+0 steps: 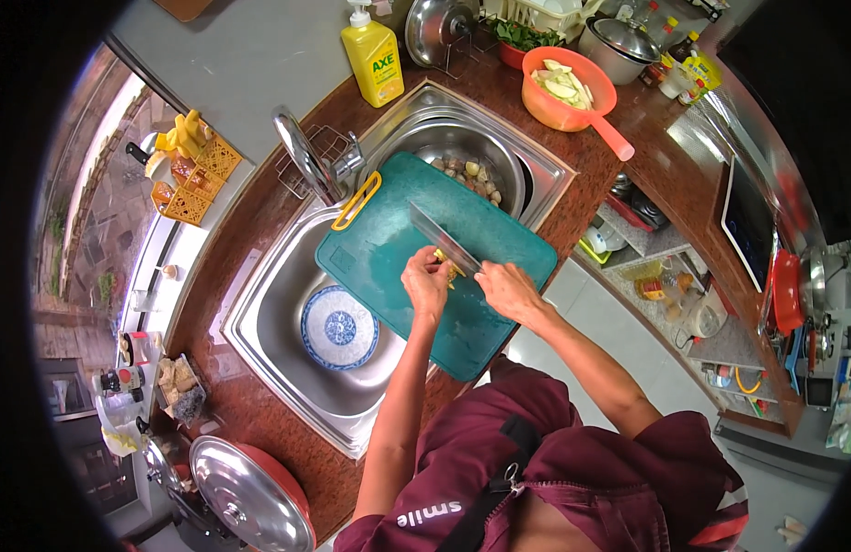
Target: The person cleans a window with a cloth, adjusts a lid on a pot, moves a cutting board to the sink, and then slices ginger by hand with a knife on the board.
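Note:
My right hand (505, 288) grips the handle of a kitchen knife (440, 231), its broad blade pointing up and left across a green cutting board (391, 241). Beside the blade, the bent fingers of my left hand (426, 277) touch small yellow pieces of food (455, 270), perhaps ginger. Some of these pieces lie right against the knife. The board has a yellow handle (357, 201) and rests across the double sink. Wet patches show on its surface.
A blue-and-white plate (340, 327) lies in the left sink basin (273, 338). Behind the board, a metal bowl (498, 148) holds what look like clams. The faucet (304, 155), a yellow AXE bottle (377, 65) and an orange strainer (569, 114) of sliced vegetable stand around the sink.

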A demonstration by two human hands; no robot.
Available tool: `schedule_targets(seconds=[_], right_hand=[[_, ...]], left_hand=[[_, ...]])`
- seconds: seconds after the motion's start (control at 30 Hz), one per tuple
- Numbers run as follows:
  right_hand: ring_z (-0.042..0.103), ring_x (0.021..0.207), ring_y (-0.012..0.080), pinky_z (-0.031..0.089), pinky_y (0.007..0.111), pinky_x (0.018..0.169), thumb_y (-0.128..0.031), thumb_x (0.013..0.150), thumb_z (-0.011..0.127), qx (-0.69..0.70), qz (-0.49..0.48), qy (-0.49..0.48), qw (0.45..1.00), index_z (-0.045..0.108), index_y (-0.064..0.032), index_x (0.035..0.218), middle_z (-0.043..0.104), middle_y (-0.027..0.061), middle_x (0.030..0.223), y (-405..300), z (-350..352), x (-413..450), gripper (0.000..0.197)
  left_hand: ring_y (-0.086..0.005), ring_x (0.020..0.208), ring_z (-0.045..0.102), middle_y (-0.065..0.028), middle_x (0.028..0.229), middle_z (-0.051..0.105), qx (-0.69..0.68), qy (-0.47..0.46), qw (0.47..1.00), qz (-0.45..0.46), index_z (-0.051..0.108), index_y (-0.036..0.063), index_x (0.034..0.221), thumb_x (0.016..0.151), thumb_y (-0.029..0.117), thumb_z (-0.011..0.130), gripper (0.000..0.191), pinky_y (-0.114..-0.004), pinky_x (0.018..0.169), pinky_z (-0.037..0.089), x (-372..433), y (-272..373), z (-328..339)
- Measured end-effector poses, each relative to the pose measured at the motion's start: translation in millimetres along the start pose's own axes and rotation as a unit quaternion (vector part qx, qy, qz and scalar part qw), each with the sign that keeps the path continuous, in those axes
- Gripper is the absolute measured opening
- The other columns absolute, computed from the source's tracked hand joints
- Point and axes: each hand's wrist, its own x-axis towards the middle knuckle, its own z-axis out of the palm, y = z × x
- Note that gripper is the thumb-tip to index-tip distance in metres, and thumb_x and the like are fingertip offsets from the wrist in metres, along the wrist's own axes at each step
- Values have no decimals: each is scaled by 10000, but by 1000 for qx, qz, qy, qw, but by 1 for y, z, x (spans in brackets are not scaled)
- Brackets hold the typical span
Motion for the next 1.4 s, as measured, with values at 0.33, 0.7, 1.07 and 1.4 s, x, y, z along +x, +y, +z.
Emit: schedule_targets(seconds=[0.33,0.7,1.07,1.4], right_hand=[[550,728,462,439,509,632,-203,875,463,10,-9,39,999,526,27,816,571,275,739,4,-5,9,246],[552,727,465,441,516,629,-179,868,453,46,39,-42,997,531,36,812,567,287,737,1,0,14,235],[583,724,432,471,496,629,-171,859,468,-4,-31,50,998,547,31,817,596,261,749,-20,35,75,221],[552,707,463,435,519,626,-195,872,459,8,-30,36,999,533,34,817,570,282,729,-13,0,37,247]], left_hand=[[-171,593,607,-96,852,573,40,27,997,58,615,11,886,664,-4,687,234,-280,545,491,0,4,3],[-207,582,583,-104,793,559,73,1,994,84,612,-9,780,674,-26,652,114,-307,565,473,4,3,3],[-211,596,591,-116,788,563,60,25,994,82,609,-17,768,691,-36,611,79,-304,567,479,4,9,4],[-208,602,591,-110,795,558,48,27,994,98,606,-1,764,685,-36,613,87,-297,575,472,3,5,3]])
